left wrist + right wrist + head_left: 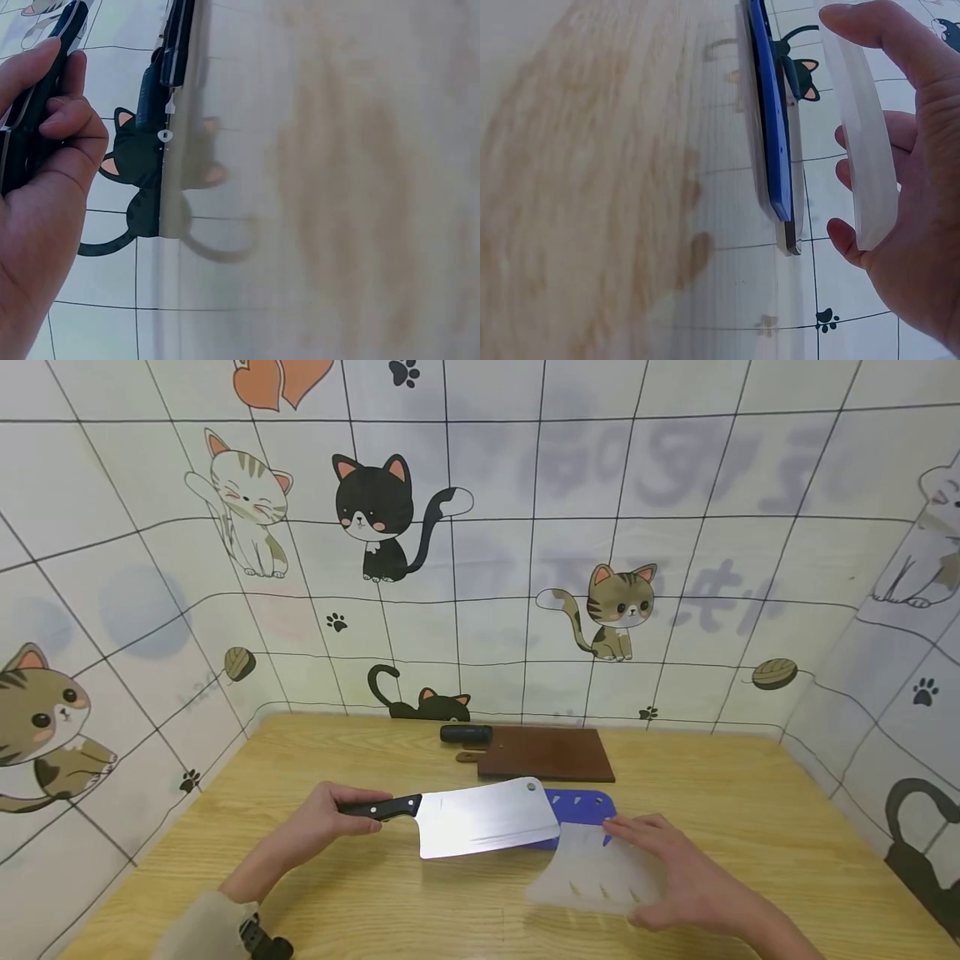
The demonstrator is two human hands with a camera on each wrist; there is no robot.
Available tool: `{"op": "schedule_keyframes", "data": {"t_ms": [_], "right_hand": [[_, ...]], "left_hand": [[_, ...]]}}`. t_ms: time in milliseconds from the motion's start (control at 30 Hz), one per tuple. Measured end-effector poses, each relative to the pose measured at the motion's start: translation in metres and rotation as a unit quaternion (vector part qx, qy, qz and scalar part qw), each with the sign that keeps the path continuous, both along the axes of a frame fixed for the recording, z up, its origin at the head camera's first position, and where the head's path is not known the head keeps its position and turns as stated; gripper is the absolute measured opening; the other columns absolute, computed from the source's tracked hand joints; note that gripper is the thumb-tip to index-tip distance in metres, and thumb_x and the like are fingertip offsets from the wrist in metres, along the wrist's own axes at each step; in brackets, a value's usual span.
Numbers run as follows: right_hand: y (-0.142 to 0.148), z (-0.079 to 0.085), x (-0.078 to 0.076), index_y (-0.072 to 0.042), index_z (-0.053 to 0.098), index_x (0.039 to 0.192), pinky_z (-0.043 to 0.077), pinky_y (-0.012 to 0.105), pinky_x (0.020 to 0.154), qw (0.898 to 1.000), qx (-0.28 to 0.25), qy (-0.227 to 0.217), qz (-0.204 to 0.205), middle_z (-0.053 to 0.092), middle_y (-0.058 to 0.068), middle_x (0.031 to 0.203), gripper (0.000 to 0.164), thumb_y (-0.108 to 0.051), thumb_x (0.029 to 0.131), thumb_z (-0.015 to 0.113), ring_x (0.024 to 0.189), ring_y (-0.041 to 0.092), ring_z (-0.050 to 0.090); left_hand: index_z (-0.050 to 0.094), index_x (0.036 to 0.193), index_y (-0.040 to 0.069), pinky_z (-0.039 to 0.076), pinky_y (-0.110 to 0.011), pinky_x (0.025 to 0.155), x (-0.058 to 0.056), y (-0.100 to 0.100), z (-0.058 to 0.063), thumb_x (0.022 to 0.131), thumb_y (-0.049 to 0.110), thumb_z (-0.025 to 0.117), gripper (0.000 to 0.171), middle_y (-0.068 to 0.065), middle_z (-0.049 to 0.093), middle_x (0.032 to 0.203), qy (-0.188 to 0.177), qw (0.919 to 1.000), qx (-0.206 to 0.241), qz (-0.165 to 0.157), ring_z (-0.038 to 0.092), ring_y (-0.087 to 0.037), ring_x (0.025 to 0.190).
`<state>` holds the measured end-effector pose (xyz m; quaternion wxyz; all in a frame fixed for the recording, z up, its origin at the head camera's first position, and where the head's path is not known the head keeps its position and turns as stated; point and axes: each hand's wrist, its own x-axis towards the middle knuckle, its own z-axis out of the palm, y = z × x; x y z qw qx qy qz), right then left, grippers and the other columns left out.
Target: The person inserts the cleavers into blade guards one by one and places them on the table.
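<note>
My left hand (326, 822) grips the black handle of a cleaver (487, 817), its broad steel blade pointing right above the table. The left wrist view shows the fingers around the black handle (34, 97). On the right, my right hand (686, 881) holds a translucent white plastic piece (592, 868) with small triangular cutouts, raised beside the blade's end. The right wrist view shows this piece (866, 142) edge-on between thumb and fingers. Behind both lies a flat blue piece (588, 806) with similar cutouts, partly hidden by the blade and white piece.
A brown wooden cutting board (547, 753) lies at the table's back edge, with a thick black handle (465, 734) beside its left end. The wood-grain table (360, 902) meets a wall covering (495, 635) printed with cats and grid lines on several sides.
</note>
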<state>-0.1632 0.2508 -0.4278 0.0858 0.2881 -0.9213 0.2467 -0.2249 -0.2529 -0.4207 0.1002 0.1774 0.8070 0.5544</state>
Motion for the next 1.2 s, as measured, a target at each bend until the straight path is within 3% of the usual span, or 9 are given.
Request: {"op": "schedule_keyframes", "data": {"t_ms": [167, 300, 433, 567, 800, 1033, 1200], "right_hand": [[0.001, 0.001, -0.001, -0.017, 0.061, 0.144, 0.050, 0.051, 0.090, 1.000, -0.003, -0.002, -0.003, 0.060, -0.001, 0.140, 0.094, -0.043, 0.060, 0.094, 0.120, 0.021, 0.050], [0.004, 0.005, -0.002, -0.011, 0.060, 0.144, 0.051, 0.049, 0.088, 0.999, -0.008, 0.023, -0.034, 0.062, 0.001, 0.137, 0.103, -0.044, 0.054, 0.097, 0.116, 0.021, 0.054], [0.008, 0.009, -0.002, -0.009, 0.059, 0.144, 0.049, 0.056, 0.086, 0.999, -0.019, 0.013, -0.049, 0.061, 0.005, 0.138, 0.104, -0.045, 0.054, 0.097, 0.117, 0.026, 0.053], [0.011, 0.009, -0.004, -0.008, 0.059, 0.144, 0.049, 0.061, 0.086, 0.999, -0.021, 0.007, -0.047, 0.060, 0.008, 0.139, 0.102, -0.048, 0.057, 0.095, 0.118, 0.029, 0.052], [0.019, -0.003, -0.013, -0.004, 0.063, 0.138, 0.052, 0.047, 0.080, 0.996, -0.031, 0.080, -0.040, 0.061, 0.006, 0.134, 0.103, -0.036, 0.046, 0.098, 0.114, 0.015, 0.050], [0.018, 0.000, -0.007, -0.011, 0.063, 0.140, 0.049, 0.057, 0.081, 0.999, -0.035, 0.034, -0.022, 0.060, 0.005, 0.136, 0.102, -0.039, 0.049, 0.097, 0.115, 0.021, 0.052], [0.014, 0.005, 0.006, -0.022, 0.065, 0.140, 0.050, 0.055, 0.081, 0.998, -0.032, 0.053, 0.003, 0.061, -0.007, 0.134, 0.101, -0.042, 0.046, 0.098, 0.117, 0.014, 0.053]], "left_hand": [[0.068, 0.129, -0.006, 0.054, -0.027, 0.081, 0.002, 0.001, -0.003, 0.087, 0.006, 0.079, 0.044, -0.022, 0.071, 0.119, -0.007, 0.9997, 0.017, -0.015, 0.069, -0.018, 0.099], [0.063, 0.134, -0.008, 0.054, -0.026, 0.076, 0.001, 0.004, -0.002, 0.089, 0.004, 0.076, 0.048, -0.029, 0.069, 0.118, -0.019, 0.9984, 0.034, -0.040, 0.070, -0.019, 0.098], [0.059, 0.136, -0.010, 0.055, -0.027, 0.077, 0.000, 0.007, 0.002, 0.090, 0.001, 0.074, 0.050, -0.037, 0.065, 0.119, -0.027, 0.9963, 0.053, -0.062, 0.071, -0.019, 0.099], [0.061, 0.135, -0.010, 0.056, -0.027, 0.078, -0.001, 0.009, 0.006, 0.090, 0.000, 0.074, 0.048, -0.035, 0.065, 0.121, -0.025, 0.9956, 0.054, -0.072, 0.071, -0.020, 0.101], [0.062, 0.134, -0.008, 0.049, -0.024, 0.068, 0.003, 0.012, 0.011, 0.089, 0.000, 0.074, 0.048, -0.032, 0.068, 0.112, -0.039, 0.9923, 0.033, -0.113, 0.061, -0.013, 0.085], [0.066, 0.130, -0.007, 0.044, -0.022, 0.062, 0.001, 0.006, 0.013, 0.085, -0.007, 0.073, 0.045, -0.023, 0.071, 0.105, -0.035, 0.9872, 0.021, -0.154, 0.055, -0.011, 0.075], [0.069, 0.128, -0.005, 0.039, -0.021, 0.058, -0.006, 0.002, 0.021, 0.083, -0.007, 0.074, 0.045, -0.020, 0.073, 0.100, -0.027, 0.9793, 0.006, -0.201, 0.052, -0.009, 0.069]]}}
